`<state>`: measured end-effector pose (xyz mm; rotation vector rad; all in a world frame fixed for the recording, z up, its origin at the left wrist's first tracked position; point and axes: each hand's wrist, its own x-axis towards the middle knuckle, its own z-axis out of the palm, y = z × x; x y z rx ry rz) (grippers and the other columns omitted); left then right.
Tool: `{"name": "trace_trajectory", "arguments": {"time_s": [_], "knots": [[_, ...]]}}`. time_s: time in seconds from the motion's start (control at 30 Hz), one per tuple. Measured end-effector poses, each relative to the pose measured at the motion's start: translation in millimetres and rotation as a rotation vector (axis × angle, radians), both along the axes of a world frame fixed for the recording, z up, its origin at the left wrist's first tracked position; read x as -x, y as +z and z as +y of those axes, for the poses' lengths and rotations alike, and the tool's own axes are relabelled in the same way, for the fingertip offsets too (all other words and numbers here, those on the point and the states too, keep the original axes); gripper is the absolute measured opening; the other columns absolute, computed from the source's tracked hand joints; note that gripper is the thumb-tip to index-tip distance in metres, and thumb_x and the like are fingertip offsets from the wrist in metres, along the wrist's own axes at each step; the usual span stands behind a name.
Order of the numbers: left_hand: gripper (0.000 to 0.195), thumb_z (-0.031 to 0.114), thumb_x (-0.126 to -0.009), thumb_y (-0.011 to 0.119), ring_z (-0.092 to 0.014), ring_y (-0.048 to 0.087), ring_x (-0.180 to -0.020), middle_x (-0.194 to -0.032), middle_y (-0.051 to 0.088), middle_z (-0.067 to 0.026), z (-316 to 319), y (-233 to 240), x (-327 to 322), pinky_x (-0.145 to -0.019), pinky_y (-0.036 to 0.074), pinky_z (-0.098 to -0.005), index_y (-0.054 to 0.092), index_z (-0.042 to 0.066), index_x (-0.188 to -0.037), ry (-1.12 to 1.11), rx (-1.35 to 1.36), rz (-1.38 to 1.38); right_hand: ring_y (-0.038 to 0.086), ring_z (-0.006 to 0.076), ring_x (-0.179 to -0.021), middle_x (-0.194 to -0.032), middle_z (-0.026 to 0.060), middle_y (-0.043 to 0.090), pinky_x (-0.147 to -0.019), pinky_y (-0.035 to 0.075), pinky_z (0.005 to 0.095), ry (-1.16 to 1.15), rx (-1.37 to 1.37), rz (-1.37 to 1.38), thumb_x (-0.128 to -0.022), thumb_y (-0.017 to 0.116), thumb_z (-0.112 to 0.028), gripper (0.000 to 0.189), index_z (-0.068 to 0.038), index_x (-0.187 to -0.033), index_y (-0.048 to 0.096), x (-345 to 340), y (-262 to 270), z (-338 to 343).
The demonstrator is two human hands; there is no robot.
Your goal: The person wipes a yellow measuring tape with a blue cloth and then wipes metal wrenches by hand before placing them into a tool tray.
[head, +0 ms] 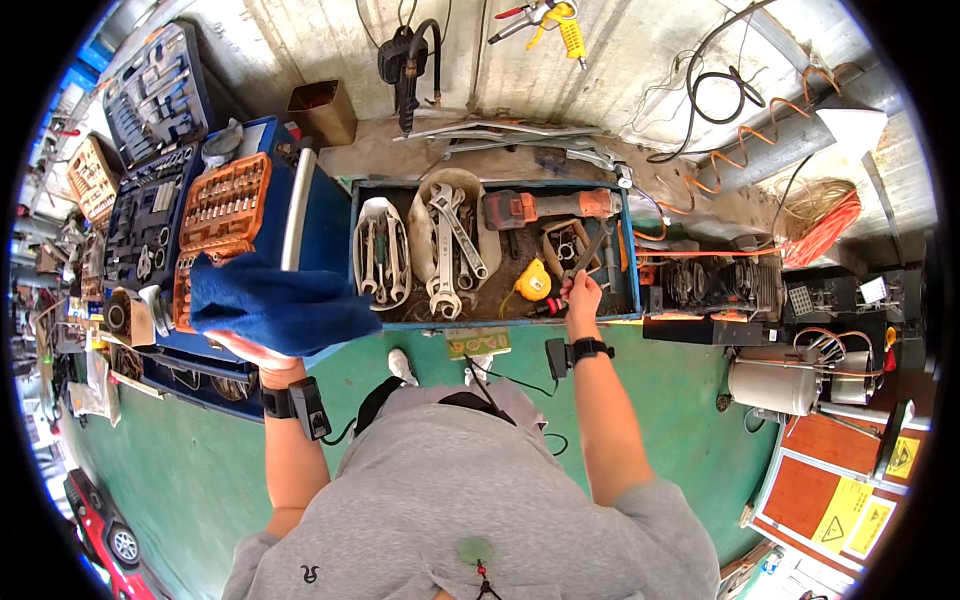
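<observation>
A crumpled blue cloth (281, 304) lies over the palm and fingers of my left hand (255, 356), which holds it up by the blue tool cabinet. My right hand (582, 304) grips the near end of a slim metal hand tool (590, 253), its exact kind unclear. That tool slants up over a small open box (556, 259) of metal parts. Just left of my right hand are a yellow tape measure (533, 280) and a red-and-black handle (546, 306). All these lie within a blue-rimmed metal tray (495, 325).
Adjustable wrenches (445, 262) fill a cut-open plastic container (427, 199); another container (360, 232) holds spanners. An orange-black angle grinder (551, 208) lies at the tray's back. Orange (264, 171) and black (120, 217) socket cases stand left. An air compressor (772, 379) stands right.
</observation>
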<state>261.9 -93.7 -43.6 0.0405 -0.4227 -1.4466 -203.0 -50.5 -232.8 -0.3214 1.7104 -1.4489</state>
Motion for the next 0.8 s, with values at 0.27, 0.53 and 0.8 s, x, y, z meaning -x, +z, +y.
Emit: {"name": "trace_trajectory", "arguments": {"time_s": [0.27, 0.53, 0.8], "knots": [[0.07, 0.052, -0.081, 0.058, -0.03, 0.042, -0.12, -0.133, 0.042, -0.0121, 42.2, 32.5, 22.8, -0.1, 0.033, -0.0494, 0.039, 0.007, -0.13, -0.073, 0.054, -0.042, 0.054, 0.0153, -0.054, -0.068, 0.0079, 0.057, -0.047, 0.043, 0.0276, -0.081, -0.108, -0.158, -0.098, 0.042, -0.026, 0.034, 0.002, -0.083, 0.053, -19.6, -52.3, -24.5], [0.062, 0.045, -0.08, 0.06, -0.028, 0.044, -0.118, -0.129, 0.046, -0.012, 79.6, 43.4, -39.9, -0.093, 0.037, -0.0479, 0.042, 0.007, -0.125, 0.202, -0.016, 0.014, 0.062, 0.0187, -0.059, -0.075, 0.015, 0.064, -0.05, 0.054, 0.0285, 0.242, -0.469, 0.106, -0.092, 0.052, -0.025, 0.033, 0.005, -0.103, 0.058, -2.4, -51.8, -16.3], [0.054, 0.038, -0.08, 0.061, -0.026, 0.046, -0.116, -0.124, 0.049, -0.0118, 118.3, 38.7, -51.0, -0.085, 0.041, -0.0463, 0.045, 0.007, -0.121, 0.435, -0.33, 0.035, 0.063, 0.0308, -0.073, -0.074, 0.0157, 0.062, -0.067, 0.05, 0.0389, 0.483, -0.22, 1.035, -0.083, 0.061, -0.024, 0.026, -0.001, -0.094, 0.056, -76.0, 14.9, -22.9]]}}
